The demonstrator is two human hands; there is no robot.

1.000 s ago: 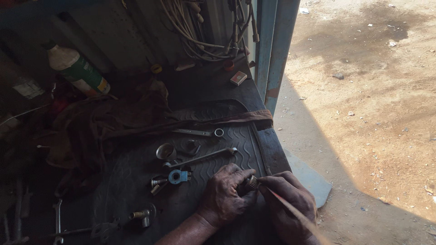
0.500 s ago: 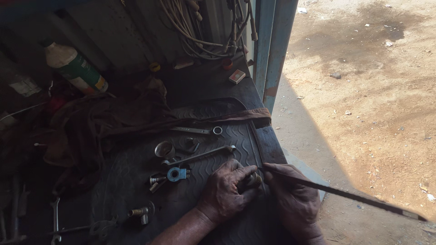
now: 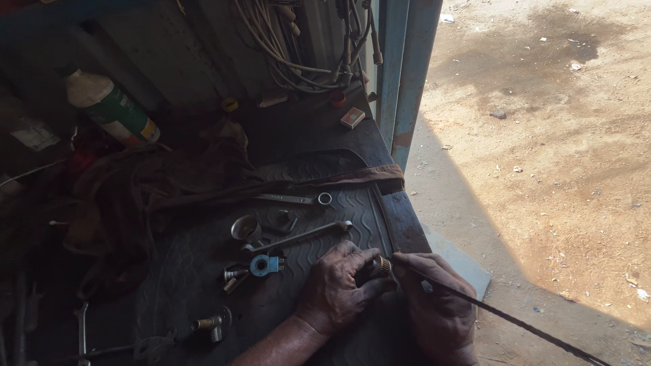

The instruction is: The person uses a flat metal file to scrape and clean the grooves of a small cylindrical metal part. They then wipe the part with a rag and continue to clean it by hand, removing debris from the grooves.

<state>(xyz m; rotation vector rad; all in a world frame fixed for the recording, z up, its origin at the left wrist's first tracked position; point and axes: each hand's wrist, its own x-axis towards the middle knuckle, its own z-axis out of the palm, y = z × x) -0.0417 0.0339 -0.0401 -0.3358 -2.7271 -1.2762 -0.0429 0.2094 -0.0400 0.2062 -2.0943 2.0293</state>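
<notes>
My left hand (image 3: 337,286) grips a small dark cylindrical fitting with a brass-coloured knurled end (image 3: 381,265) on the black rubber mat (image 3: 190,298). My right hand (image 3: 437,312) holds the end of a thin dark cable (image 3: 515,320) right at that fitting. The cable runs down to the right, out over the dirt ground. Just left of my left hand lie a blue fitting (image 3: 261,265), a long wrench (image 3: 298,236) and a metal cup (image 3: 245,228).
A second wrench (image 3: 293,198) lies further back by a dark cloth (image 3: 149,196). A white and green bottle (image 3: 112,108) leans at the back left. Cables (image 3: 285,47) hang by a blue door post (image 3: 400,74). Sunlit dirt ground (image 3: 556,135) lies to the right.
The cable has swung from pointing down toward me to stretching far out to the lower right. Both hands stayed together at the fitting.
</notes>
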